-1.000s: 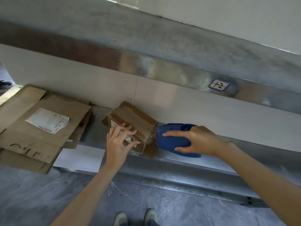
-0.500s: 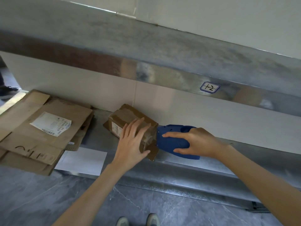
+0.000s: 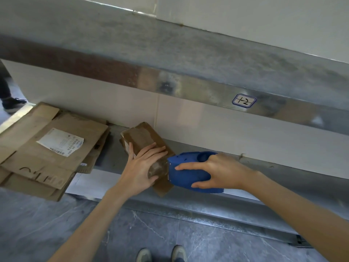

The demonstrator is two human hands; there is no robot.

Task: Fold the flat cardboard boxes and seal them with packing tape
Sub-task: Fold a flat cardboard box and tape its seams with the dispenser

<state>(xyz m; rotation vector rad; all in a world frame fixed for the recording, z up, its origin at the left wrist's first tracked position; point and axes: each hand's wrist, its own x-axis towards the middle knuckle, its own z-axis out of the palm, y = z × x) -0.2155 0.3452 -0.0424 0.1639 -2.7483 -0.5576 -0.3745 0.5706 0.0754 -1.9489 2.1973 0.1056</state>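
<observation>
Steel shelf [image 3: 264, 178]: long, low, set against a pale wall under a second steel ledge [image 3: 170, 53] marked with a small label [image 3: 243, 100]. Flat boxes [image 3: 47, 148]: a stack laid at the shelf's left end, overhanging its front edge, the top sheet bearing a white shipping label [image 3: 60, 142]. Box [image 3: 143, 140]: small, folded, taped over its top, placed on the shelf right of the stack and tilted toward its front edge. Tape gun [image 3: 188, 173]: blue, held against the box's near right end. Right hand [image 3: 222, 171]: grip closed around the tape gun, fingers spread over its side. Left hand [image 3: 141, 167]: pressed flat on the box top, fingers extended, thumb down the left side, nothing enclosed. Shoes [image 3: 162, 255]: seen on the grey floor below.
</observation>
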